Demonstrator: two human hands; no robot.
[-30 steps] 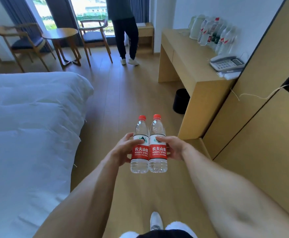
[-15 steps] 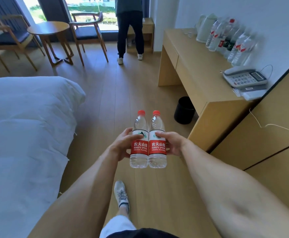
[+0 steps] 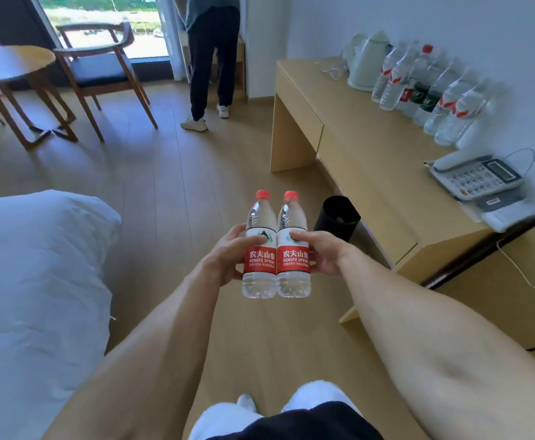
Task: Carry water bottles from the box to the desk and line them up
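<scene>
Bottles, two clear plastic red-capped ones [image 3: 275,246], sit upright mid-frame, side by side, our left hand [image 3: 228,254] and right hand [image 3: 320,250] each curled round one. We'd keep them level toward the pale wooden counter [image 3: 371,147], upper right, joining the bottle row [image 3: 431,93].

A row of clear plastic water bottles [image 3: 431,93] lines the light wooden counter's [image 3: 364,147] back edge, between white electric kettle [image 3: 366,60] and grey desk telephone [image 3: 477,177].

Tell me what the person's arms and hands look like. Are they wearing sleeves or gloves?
No sleeves or gloves. Both forearms are bare all the way down, and the left hand and right hand are bare too. I can't see a watch, ring or bracelet. The fingernails look short and plain.
</scene>
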